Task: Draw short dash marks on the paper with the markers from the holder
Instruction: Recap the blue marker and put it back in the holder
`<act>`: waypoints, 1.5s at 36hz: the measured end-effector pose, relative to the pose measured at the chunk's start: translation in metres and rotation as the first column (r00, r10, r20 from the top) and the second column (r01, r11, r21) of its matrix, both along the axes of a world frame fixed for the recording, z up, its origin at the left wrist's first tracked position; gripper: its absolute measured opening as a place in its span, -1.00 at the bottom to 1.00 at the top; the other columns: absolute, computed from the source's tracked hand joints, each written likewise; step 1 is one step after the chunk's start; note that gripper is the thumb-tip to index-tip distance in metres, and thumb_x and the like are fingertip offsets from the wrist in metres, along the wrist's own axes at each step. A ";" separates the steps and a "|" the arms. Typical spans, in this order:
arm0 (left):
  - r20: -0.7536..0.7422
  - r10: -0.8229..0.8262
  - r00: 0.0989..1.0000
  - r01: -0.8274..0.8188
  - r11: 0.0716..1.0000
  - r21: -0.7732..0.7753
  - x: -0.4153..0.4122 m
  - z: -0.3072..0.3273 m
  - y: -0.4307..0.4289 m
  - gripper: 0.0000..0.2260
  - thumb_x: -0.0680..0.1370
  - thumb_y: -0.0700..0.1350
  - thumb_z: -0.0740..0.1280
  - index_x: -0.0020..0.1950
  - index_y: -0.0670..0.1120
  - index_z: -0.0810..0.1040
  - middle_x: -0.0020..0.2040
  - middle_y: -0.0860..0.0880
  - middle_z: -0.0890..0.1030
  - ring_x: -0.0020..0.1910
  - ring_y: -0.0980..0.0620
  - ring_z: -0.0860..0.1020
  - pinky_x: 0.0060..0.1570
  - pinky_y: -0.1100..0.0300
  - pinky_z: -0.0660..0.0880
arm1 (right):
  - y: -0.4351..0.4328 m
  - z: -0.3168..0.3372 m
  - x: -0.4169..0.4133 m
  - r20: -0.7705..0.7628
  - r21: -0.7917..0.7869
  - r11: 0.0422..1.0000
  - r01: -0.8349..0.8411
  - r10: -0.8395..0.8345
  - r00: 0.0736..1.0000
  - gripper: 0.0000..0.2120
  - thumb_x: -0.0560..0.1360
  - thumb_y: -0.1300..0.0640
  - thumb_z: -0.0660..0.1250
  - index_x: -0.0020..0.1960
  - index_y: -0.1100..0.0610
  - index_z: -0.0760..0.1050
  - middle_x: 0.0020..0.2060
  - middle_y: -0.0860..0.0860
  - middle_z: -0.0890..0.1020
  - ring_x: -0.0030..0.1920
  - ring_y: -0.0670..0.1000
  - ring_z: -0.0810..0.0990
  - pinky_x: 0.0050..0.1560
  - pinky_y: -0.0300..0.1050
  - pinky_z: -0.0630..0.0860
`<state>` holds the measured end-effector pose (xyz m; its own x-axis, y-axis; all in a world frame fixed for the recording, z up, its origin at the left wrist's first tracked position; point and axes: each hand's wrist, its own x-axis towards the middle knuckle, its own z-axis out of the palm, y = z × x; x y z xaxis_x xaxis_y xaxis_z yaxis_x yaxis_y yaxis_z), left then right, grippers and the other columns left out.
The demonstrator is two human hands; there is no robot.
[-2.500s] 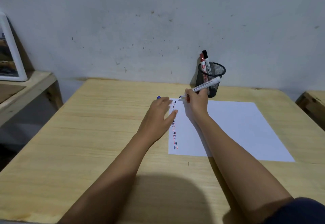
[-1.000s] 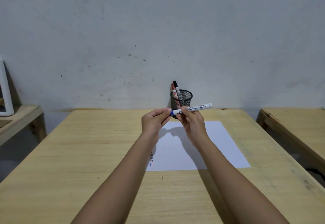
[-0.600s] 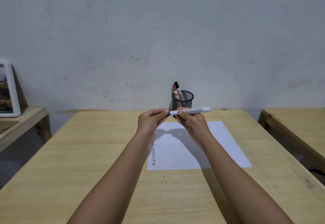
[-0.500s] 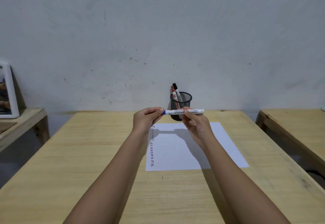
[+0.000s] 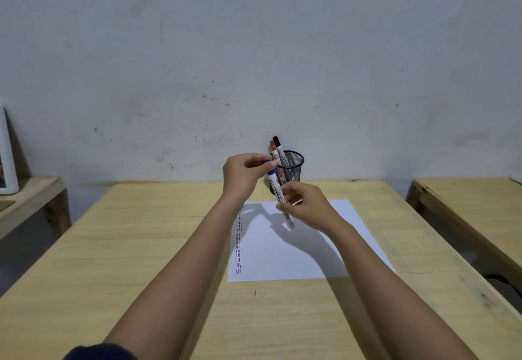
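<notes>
1. Counter [image 5: 135,246]: light wood, bare near the viewer except for two forearms reaching forward across it.

2. Paper [image 5: 293,252]: one white sheet, lying flat on the counter at centre-right. Dash marks [image 5: 239,242] run in narrow columns of red, blue and dark along its left edge; the rest of the sheet is unmarked and partly under the shadow of the hands.

3. Right hand [image 5: 306,207]: raised above the far part of the paper, fingers closed around the lower barrel of the blue marker [image 5: 278,193].

4. Blue marker: white barrel with printed lettering, held steeply tilted, blue end uppermost and lower end pointing down toward the sheet, clear of it.

5. Left hand [image 5: 244,173]: raised just beside the right, fingertips pinched at the marker's blue upper end, where the cap sits. Whether the cap is fully seated cannot be told.

6. Holder [image 5: 291,169]: black mesh cup, standing on the counter just beyond the paper, near the wall. Two markers [image 5: 276,152], one red-capped and one black-capped, lean in it against its left rim.

7. Step in hand, as judged: capping of the blue marker after a column of dashes.

8. Next move, as judged: left hand to let go, right hand to carry the marker the short way to the holder and drop it in without knocking the leaning pair, then to pick another colour.
</notes>
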<state>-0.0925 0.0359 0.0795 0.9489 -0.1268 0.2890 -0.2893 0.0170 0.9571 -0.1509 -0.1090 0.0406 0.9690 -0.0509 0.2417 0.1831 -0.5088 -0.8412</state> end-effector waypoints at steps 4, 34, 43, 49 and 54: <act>0.077 -0.035 0.996 0.030 0.998 0.062 0.013 0.011 -0.010 -0.91 0.41 -0.16 0.47 -0.10 -0.11 0.67 -0.22 0.00 0.67 -0.21 0.13 0.62 -0.02 0.30 0.54 | -0.010 0.007 0.014 0.030 -0.076 0.996 0.036 -0.034 0.999 -0.83 0.39 0.25 0.43 -0.06 0.10 0.52 -0.24 0.02 0.56 -0.30 -0.10 0.50 -0.20 -0.37 0.44; 0.048 -0.066 0.997 0.045 0.936 0.349 0.102 -0.078 -0.060 -0.48 0.23 -0.03 0.58 0.12 -0.04 0.51 0.10 -0.03 0.60 0.07 0.06 0.57 0.10 0.13 0.53 | -0.054 0.025 0.133 0.131 -0.044 0.934 0.354 -0.346 0.929 -0.77 0.40 0.22 0.37 0.06 0.17 0.52 -0.21 0.07 0.58 -0.23 0.02 0.54 -0.21 -0.19 0.49; 0.029 -0.106 0.994 0.090 0.938 0.333 0.103 -0.076 -0.057 -0.49 0.25 -0.08 0.58 0.15 -0.07 0.52 0.08 0.00 0.61 0.02 0.13 0.56 -0.06 0.41 0.45 | -0.051 0.031 0.141 0.066 -0.243 0.899 0.364 -0.359 0.931 -0.83 0.42 0.15 0.36 -0.09 0.25 0.60 -0.14 0.15 0.64 -0.11 0.13 0.60 -0.04 0.00 0.56; 0.025 -0.110 0.994 0.096 0.941 0.324 0.101 -0.076 -0.057 -0.49 0.26 -0.09 0.58 0.15 -0.06 0.51 0.08 0.01 0.60 0.00 0.17 0.55 -0.16 0.51 0.44 | -0.045 0.029 0.142 0.108 -0.268 0.866 0.423 -0.409 0.906 -0.83 0.40 0.14 0.39 -0.05 0.20 0.59 -0.15 0.10 0.63 -0.12 0.11 0.61 -0.10 -0.05 0.57; 0.021 -0.103 0.994 0.091 0.940 0.328 0.102 -0.077 -0.058 -0.49 0.25 -0.08 0.58 0.15 -0.07 0.51 0.08 -0.01 0.60 0.02 0.11 0.55 -0.10 0.45 0.43 | -0.037 0.029 0.143 0.133 -0.314 0.844 0.434 -0.414 0.901 -0.83 0.39 0.16 0.40 -0.05 0.19 0.52 -0.15 0.13 0.63 -0.15 0.14 0.60 -0.14 0.00 0.59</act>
<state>0.0099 -0.0220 0.0024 0.9165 -0.3111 0.2517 -0.3379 -0.2649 0.9031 -0.0083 -0.1456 0.0696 0.8548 -0.3613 0.3725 -0.0707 -0.7922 -0.6062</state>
